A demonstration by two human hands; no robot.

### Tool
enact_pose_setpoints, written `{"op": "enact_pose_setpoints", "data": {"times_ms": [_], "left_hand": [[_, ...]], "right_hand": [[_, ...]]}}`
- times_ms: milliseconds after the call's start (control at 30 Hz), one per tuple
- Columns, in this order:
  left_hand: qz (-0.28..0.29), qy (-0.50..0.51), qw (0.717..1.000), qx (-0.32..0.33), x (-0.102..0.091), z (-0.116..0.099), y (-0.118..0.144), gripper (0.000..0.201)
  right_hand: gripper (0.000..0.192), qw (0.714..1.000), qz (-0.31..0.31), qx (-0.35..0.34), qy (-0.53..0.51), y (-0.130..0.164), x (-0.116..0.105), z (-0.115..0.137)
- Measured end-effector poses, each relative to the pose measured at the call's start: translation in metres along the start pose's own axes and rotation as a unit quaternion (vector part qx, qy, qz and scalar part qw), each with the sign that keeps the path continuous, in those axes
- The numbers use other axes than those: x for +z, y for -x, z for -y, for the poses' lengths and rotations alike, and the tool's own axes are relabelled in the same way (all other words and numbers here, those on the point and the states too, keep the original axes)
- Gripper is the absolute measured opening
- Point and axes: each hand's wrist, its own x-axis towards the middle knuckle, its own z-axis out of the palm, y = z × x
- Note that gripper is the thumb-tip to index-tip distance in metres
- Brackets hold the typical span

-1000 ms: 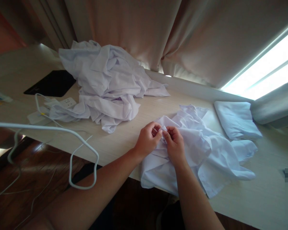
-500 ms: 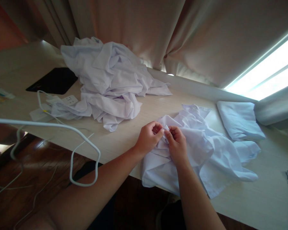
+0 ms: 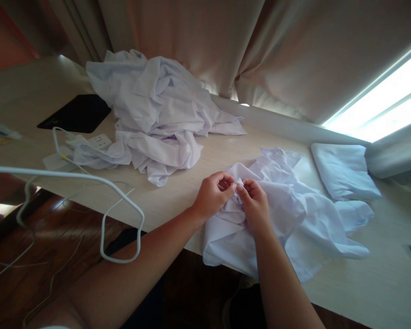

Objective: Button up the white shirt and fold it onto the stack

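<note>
A white garment (image 3: 277,205), it looks like a shirt, lies rumpled near the front edge of the desk, part of it hanging over. My left hand (image 3: 214,194) pinches a small bit of its cloth between thumb and fingers. Right beside it, my right hand (image 3: 256,201) grips the same gathered bit, thumb pressed against the fingers. The fingertips of both hands almost meet. Whatever small detail lies between them is mostly hidden.
A heap of white cloth (image 3: 160,105) sits at the back left, partly over a power strip (image 3: 101,141). Nearby is a black mat (image 3: 77,114). A folded white cloth (image 3: 344,171) lies at right. A white cable (image 3: 123,183) loops in front at left. Curtains (image 3: 192,41) hang behind.
Both hands stay at the same spot on the garment. The fingers have shifted slightly, and a small tip of cloth now pokes up between them.
</note>
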Motion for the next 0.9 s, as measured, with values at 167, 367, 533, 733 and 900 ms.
{"op": "enact_pose_setpoints", "data": {"times_ms": [167,367,533,733,900], "left_hand": [[0.005,-0.010,1.000,0.007,-0.0011,-0.0012,-0.0015,0.022],[0.014,-0.014,1.000,0.015,-0.0025,-0.0006,-0.0030,0.024],[0.027,-0.011,0.999,0.023,-0.0038,-0.0019,-0.0040,0.026],[0.039,0.002,0.999,0.026,-0.0046,-0.0034,-0.0038,0.027],[0.046,0.022,0.998,0.025,-0.0050,-0.0041,-0.0045,0.028]], "right_hand": [[0.021,0.999,-0.002,0.009,-0.037,0.0007,0.0013,0.0003],[0.022,0.996,-0.013,0.034,-0.078,0.0009,0.0023,0.0008],[0.022,0.994,-0.018,0.038,-0.104,0.0009,0.0020,0.0024],[0.021,0.989,-0.015,0.050,-0.138,0.0017,0.0017,0.0045],[0.022,0.986,-0.017,0.055,-0.156,0.0017,0.0020,0.0051]]}}
